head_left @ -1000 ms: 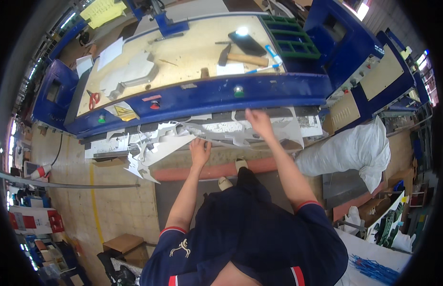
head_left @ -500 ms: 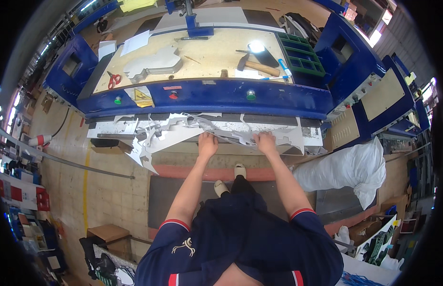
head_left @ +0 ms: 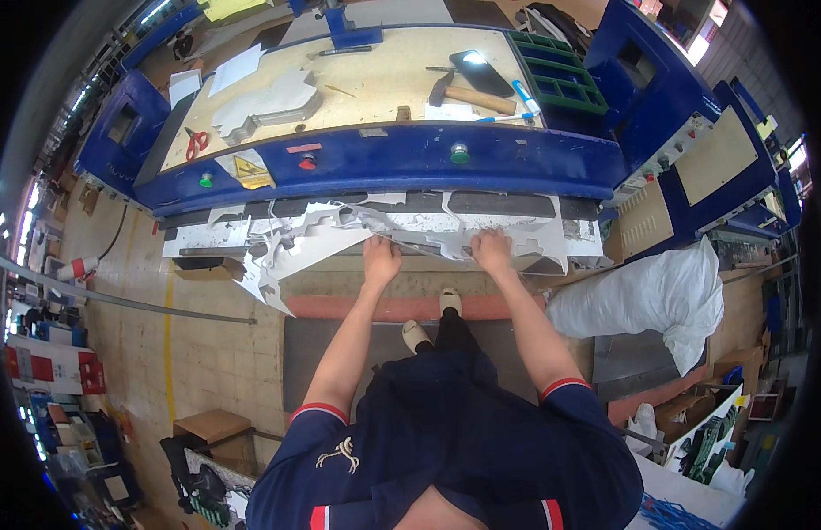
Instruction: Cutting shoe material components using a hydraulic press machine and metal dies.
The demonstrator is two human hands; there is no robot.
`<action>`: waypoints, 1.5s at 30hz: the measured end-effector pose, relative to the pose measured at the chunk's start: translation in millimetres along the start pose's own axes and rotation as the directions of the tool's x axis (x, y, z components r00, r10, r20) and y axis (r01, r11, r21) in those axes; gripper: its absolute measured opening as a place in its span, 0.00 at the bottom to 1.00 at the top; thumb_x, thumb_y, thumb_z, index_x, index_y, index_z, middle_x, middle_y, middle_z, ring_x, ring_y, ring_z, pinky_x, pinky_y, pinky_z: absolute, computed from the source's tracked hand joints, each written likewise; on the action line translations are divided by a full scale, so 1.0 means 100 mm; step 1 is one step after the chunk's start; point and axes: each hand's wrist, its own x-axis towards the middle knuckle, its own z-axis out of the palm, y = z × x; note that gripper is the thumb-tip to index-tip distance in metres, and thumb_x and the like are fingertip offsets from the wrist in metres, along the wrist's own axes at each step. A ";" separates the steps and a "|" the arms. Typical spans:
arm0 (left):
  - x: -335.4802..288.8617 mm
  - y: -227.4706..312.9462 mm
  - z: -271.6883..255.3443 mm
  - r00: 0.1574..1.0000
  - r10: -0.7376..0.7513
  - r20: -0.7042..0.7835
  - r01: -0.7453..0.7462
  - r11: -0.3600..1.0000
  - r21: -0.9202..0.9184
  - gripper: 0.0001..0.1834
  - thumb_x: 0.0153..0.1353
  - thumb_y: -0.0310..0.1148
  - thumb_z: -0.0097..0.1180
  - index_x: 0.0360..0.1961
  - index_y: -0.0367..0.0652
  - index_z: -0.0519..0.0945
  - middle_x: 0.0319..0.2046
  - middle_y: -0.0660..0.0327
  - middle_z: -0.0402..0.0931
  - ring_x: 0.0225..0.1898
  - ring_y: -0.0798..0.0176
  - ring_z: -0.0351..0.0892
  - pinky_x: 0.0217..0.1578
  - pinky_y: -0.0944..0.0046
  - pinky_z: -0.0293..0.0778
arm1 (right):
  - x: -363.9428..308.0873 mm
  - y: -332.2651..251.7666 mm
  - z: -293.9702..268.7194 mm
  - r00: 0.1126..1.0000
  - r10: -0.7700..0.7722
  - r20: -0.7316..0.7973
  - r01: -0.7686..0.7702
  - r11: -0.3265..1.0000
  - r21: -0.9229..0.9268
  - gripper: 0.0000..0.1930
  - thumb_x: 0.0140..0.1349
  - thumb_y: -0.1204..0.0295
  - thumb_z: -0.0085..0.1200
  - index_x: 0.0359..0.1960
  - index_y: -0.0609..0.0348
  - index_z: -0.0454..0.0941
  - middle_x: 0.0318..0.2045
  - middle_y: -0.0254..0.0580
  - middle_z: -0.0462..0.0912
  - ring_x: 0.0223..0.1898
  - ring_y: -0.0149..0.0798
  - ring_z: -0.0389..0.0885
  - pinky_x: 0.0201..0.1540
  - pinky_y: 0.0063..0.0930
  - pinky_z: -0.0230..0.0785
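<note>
A grey-white sheet with shapes cut out of it [head_left: 315, 251] lies along the front of a blue press machine [head_left: 384, 163], its ragged strips curling up and its left end drooping past the edge. My left hand [head_left: 381, 259] has its fingers closed on the sheet's near edge, around the middle. Further right, my right hand [head_left: 491, 251] grips the same edge. Thin, bent strips of the sheet stretch between the two hands. The fingertips are partly hidden behind the material.
On the machine's pale top sit a stack of grey cut pieces [head_left: 269, 108], red-handled scissors [head_left: 196, 144], a hammer [head_left: 472, 95] and a phone [head_left: 483, 72]. A green divided tray [head_left: 559, 75] is at the right. Beside my right arm stands a white sack [head_left: 635, 296].
The machine and its top now sit slightly higher in the view. Both hands keep their hold on the sheet edge, and the strips between them have shifted a little.
</note>
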 end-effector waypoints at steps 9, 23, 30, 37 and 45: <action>-0.38 -0.13 -0.34 0.926 0.001 0.378 0.009 1.000 -0.025 0.17 0.58 0.35 0.54 0.45 0.34 0.80 0.48 0.44 0.72 0.53 0.40 0.68 0.55 0.48 0.66 | -0.43 0.09 -0.05 0.983 -0.016 0.181 0.003 0.997 0.074 0.15 0.59 0.61 0.51 0.25 0.60 0.81 0.30 0.47 0.83 0.42 0.52 0.79 0.44 0.51 0.67; 1.09 0.36 0.13 0.931 0.061 0.360 0.102 0.903 -0.418 0.16 0.69 0.37 0.49 0.52 0.44 0.80 0.47 0.49 0.81 0.53 0.48 0.78 0.55 0.53 0.71 | 0.63 -0.24 -0.19 0.992 0.016 0.123 -0.024 0.998 0.065 0.49 0.45 0.54 0.70 0.69 0.51 0.57 0.63 0.53 0.61 0.67 0.59 0.55 0.66 0.54 0.47; 1.06 0.29 1.04 0.917 0.272 0.293 -0.299 0.953 0.053 0.27 0.69 0.43 0.43 0.69 0.62 0.63 0.72 0.59 0.54 0.74 0.50 0.45 0.70 0.36 0.38 | 0.87 -0.28 -0.21 0.950 -0.001 0.313 0.019 0.998 -0.052 0.46 0.32 0.54 0.74 0.58 0.53 0.69 0.54 0.48 0.68 0.61 0.53 0.62 0.60 0.51 0.53; 1.06 0.27 1.14 0.929 0.246 0.278 -0.288 0.950 0.123 0.27 0.69 0.45 0.43 0.70 0.65 0.61 0.73 0.63 0.50 0.75 0.53 0.43 0.70 0.35 0.37 | 0.68 -0.15 -1.23 0.986 -0.056 0.158 0.046 0.997 0.061 0.46 0.32 0.61 0.76 0.58 0.57 0.68 0.50 0.47 0.70 0.55 0.51 0.69 0.59 0.44 0.60; 1.06 0.54 0.79 0.929 0.058 0.365 0.007 0.985 -0.175 0.18 0.65 0.37 0.49 0.55 0.53 0.76 0.60 0.51 0.68 0.65 0.47 0.62 0.62 0.41 0.55 | -0.17 0.97 -1.95 0.888 0.410 -0.207 -0.200 0.751 0.630 0.41 0.46 0.70 0.72 0.62 0.60 0.63 0.52 0.41 0.71 0.54 0.38 0.72 0.59 0.32 0.64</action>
